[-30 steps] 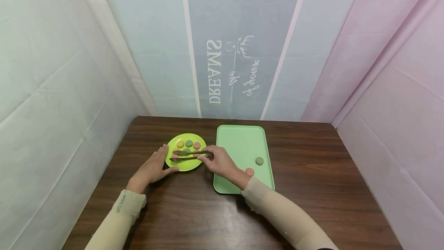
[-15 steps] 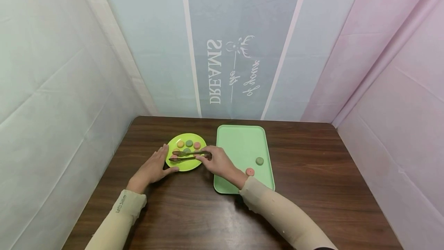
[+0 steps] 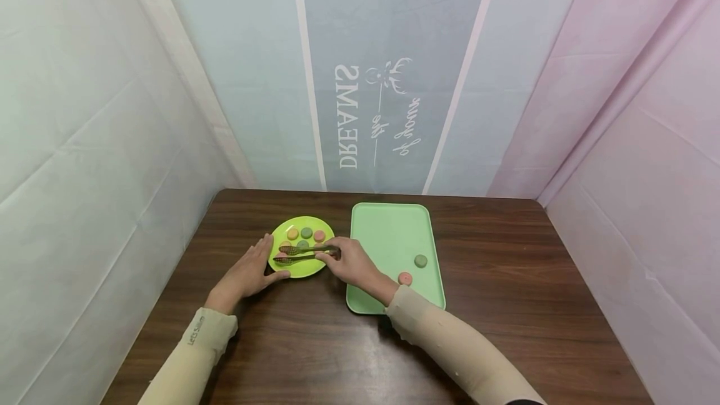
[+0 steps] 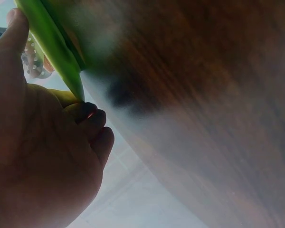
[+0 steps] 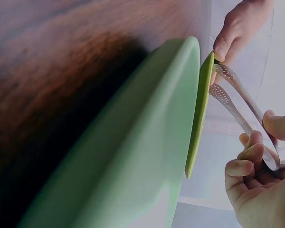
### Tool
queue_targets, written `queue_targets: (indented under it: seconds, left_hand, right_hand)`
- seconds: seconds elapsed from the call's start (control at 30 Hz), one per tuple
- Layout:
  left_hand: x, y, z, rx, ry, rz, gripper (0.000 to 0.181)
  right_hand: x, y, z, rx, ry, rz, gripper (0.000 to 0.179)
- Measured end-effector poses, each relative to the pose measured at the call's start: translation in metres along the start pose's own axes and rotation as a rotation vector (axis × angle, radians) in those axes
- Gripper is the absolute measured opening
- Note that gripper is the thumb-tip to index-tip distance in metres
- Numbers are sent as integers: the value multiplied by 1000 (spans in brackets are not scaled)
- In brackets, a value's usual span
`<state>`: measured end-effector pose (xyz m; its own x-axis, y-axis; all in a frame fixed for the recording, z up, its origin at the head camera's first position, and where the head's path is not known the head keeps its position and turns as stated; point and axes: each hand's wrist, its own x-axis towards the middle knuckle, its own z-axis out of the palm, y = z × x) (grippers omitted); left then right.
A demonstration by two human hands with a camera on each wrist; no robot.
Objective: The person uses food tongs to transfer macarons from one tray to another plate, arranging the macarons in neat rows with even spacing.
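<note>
My right hand (image 3: 355, 264) holds a pair of metal tongs (image 3: 289, 250) by its bent end, thumb on one arm and fingers on the other. The perforated tips are spread apart over the left part of a yellow-green plate (image 3: 306, 269). A pink macaron (image 3: 282, 255) shows between the tips, partly covered by them. Several more macarons in pink, green and orange lie on the plate, including a green one (image 3: 306, 232). My left hand (image 3: 242, 274) rests against the plate's left rim, fingers extended along it and thumb at the front edge.
Right of the plate lies a light green rectangular tray (image 3: 388, 224). On it are a green macaron (image 3: 420, 260) and a pink macaron (image 3: 405, 278), beside my right forearm. Both stand on a dark wooden table (image 3: 315, 355), with cloth walls behind and at the sides.
My right hand and the tongs have shifted slightly left over the plate, with the tips still apart. The left hand, plate and tray have stayed in place.
</note>
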<state>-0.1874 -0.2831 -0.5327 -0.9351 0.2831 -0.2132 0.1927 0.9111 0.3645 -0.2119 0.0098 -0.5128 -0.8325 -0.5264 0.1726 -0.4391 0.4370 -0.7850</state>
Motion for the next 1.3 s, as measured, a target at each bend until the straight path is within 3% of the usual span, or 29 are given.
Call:
queue_targets:
  seconds: [1.3]
  left_hand:
    - [0,-3,3,-9,21,2,114]
  right_hand:
    - [0,1,7,-2,-15,39,34]
